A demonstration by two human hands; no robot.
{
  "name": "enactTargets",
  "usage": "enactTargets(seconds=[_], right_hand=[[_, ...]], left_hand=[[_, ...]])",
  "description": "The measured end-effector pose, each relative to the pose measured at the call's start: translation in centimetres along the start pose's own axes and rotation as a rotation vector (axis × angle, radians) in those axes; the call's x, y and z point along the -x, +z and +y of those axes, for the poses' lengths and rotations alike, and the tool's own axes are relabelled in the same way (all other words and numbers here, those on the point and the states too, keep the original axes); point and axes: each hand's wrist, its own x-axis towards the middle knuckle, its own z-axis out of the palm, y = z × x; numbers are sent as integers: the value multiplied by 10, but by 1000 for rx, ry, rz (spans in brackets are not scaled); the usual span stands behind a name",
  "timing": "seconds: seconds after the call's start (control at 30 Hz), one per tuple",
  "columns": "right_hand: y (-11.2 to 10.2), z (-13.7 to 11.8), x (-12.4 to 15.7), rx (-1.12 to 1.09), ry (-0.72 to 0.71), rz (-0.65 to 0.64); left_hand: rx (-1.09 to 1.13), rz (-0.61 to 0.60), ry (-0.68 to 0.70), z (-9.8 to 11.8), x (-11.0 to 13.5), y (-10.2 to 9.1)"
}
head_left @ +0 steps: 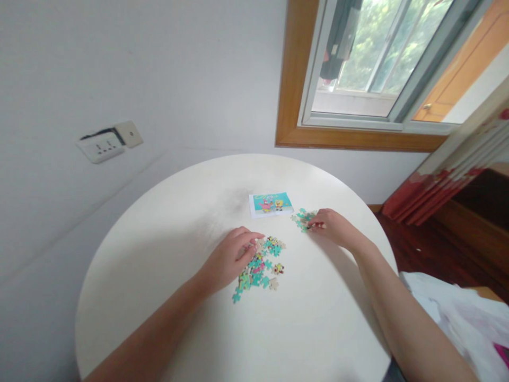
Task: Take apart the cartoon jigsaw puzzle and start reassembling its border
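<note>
Left hand [230, 259], right hand [331, 228] curled at jigsaw pieces [256, 278], grasp unclear; pieces probably light, stiff; pinch by edges.

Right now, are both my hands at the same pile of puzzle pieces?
No, the left hand is at the larger pile, while the right hand is at the smaller pile near the card.

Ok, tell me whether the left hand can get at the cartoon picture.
Likely yes: the cartoon picture lies just beyond the left hand, with nothing visible between them; puzzle pieces lie mostly right of that hand.
</note>
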Motion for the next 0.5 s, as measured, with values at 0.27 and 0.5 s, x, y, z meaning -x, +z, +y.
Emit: enactTargets(seconds=[0.27,0.5], right_hand=[[2,3,1,-70,-9,66],[9,-6,-1,-14,-25,21]], left_hand=[[-6,8,7,-2,-1,0],[-21,49,-7,-3,-3,-6]])
